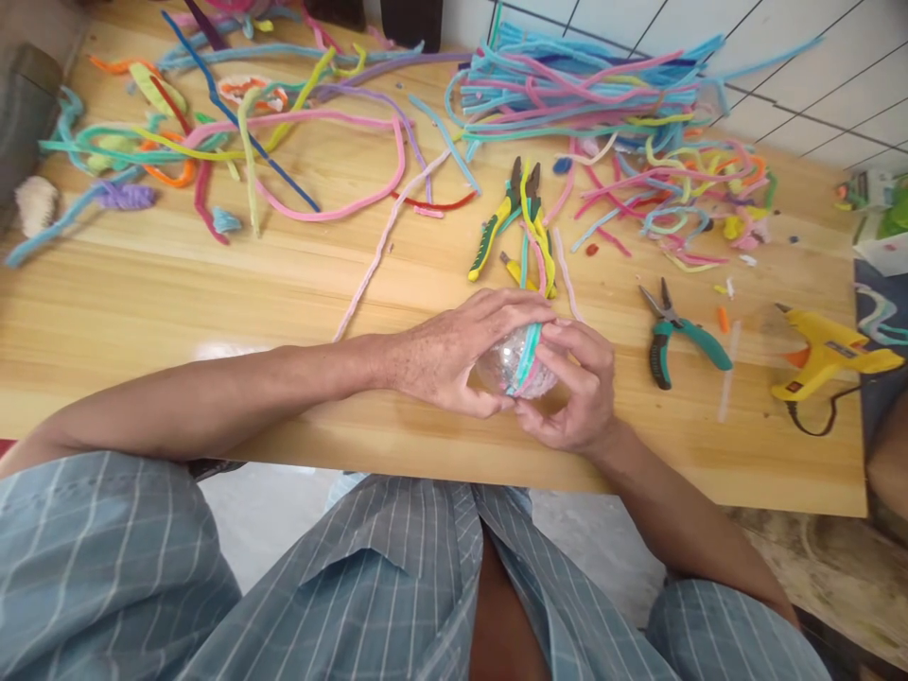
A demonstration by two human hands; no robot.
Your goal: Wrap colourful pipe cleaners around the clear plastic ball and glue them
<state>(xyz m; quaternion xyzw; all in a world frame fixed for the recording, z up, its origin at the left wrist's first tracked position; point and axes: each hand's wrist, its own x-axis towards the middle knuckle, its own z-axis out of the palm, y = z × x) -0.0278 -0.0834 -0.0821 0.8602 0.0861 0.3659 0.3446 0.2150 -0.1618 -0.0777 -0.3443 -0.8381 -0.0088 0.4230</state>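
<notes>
Between my two hands, near the table's front edge, is a clear round ball (pixel 502 364) with a shiny surface. Teal and pink pipe cleaners (pixel 526 357) run as a band across it. My left hand (pixel 464 352) curls around the ball's left side, thumb below and fingers over the top. On the other side, my right hand (pixel 576 378) pinches the band and the ball's right edge with bent fingers. Pink, teal and yellow pipe-cleaner ends stick out beyond my fingers toward the pliers with yellow-green handles (pixel 488 236). The ball's far side is hidden.
A bundle of blue and pink pipe cleaners (pixel 582 90) lies at the back, with loose ones (pixel 333 213) spread left. Teal-handled pliers (pixel 663 331) and a yellow glue gun (pixel 827 350) with a cord are on the right. A tiled wall (pixel 815 76) stands behind.
</notes>
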